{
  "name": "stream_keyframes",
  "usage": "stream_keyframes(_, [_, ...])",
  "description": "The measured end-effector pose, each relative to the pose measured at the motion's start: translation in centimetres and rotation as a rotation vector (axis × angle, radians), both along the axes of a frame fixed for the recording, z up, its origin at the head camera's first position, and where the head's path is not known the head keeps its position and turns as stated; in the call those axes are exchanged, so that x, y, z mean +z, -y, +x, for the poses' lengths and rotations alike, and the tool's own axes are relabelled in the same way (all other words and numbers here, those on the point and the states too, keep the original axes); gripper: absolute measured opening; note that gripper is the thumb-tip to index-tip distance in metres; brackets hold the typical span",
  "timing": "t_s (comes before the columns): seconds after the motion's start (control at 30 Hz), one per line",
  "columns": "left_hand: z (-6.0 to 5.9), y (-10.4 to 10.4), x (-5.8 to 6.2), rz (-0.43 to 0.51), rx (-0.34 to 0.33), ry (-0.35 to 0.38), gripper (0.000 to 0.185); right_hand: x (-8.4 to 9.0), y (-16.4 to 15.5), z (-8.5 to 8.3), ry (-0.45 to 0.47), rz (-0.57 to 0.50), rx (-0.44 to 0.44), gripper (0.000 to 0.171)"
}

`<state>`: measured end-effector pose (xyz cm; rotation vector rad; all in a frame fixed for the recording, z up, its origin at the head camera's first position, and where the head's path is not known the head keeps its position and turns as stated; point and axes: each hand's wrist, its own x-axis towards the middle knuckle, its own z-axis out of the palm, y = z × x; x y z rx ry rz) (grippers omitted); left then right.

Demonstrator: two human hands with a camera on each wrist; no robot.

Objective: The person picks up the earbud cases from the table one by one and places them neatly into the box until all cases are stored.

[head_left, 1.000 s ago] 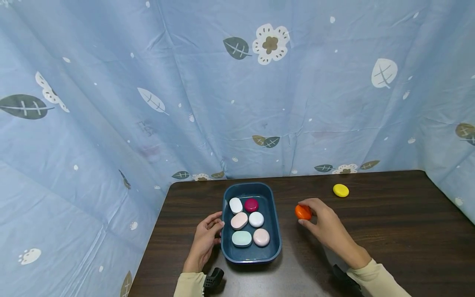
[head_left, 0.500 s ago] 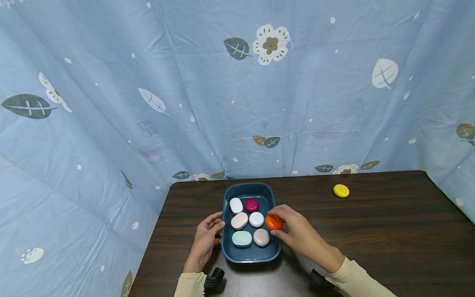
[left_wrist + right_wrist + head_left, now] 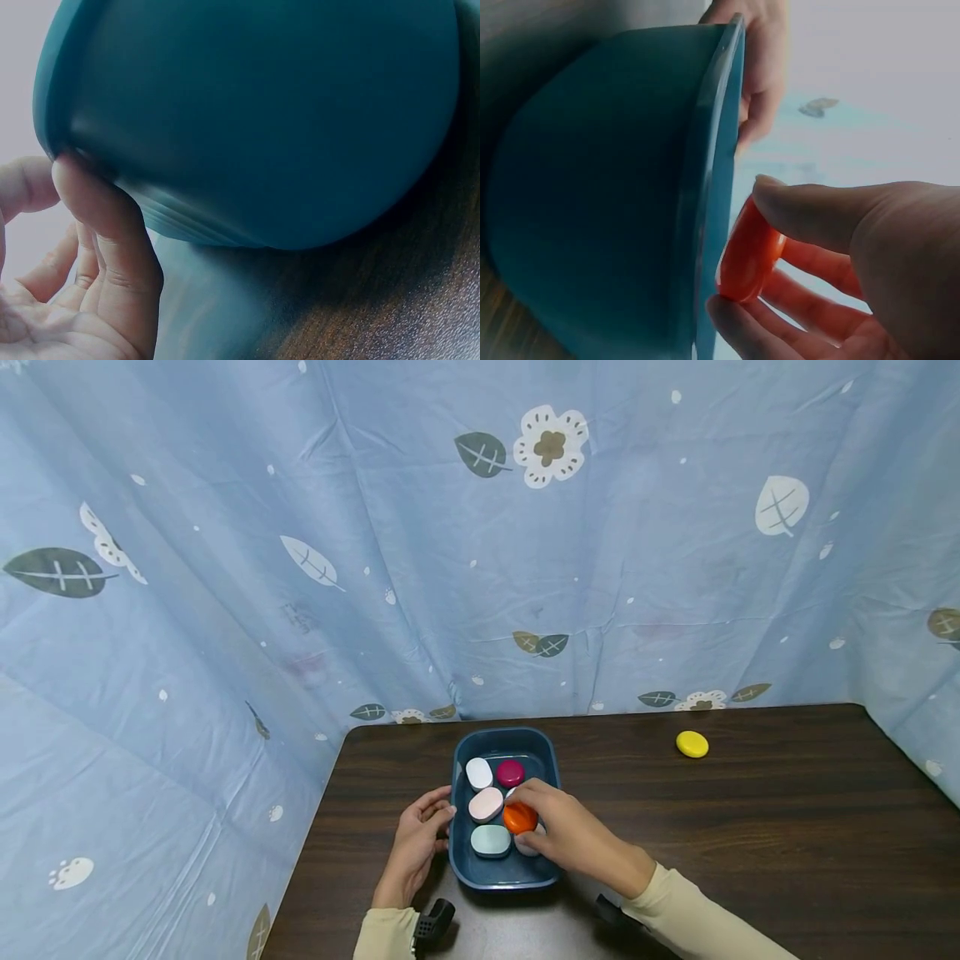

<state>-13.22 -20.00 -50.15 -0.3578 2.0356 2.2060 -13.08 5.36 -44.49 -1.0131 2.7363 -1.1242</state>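
A dark brown wooden table [image 3: 750, 827] fills the foreground. Near its far right edge lies a small yellow oval pebble-shaped piece [image 3: 692, 744] — alone, well apart from anything else. Behind and around the table hangs a wrinkled pale blue cloth backdrop [image 3: 375, 568] — printed with white flowers and grey-green leaves.

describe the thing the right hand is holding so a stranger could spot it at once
On the dark wooden table stands a blue tub of pastel pebble-shaped cases. Over them the right hand pinches an orange case, the only orange one.
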Motion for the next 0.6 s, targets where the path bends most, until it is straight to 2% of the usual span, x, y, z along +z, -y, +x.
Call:
stream_keyframes(0.3, [-0.1,0.0,0.0,-0.007,-0.007,-0.001,0.043,0.1,1.8,-0.2,0.073,0.08,0.089,0.041])
stream_keyframes(0.6, [-0.1,0.2,0.0,-0.008,-0.016,0.002,0.042,-0.4,3.2,-0.1,0.102,0.15,0.144,0.04])
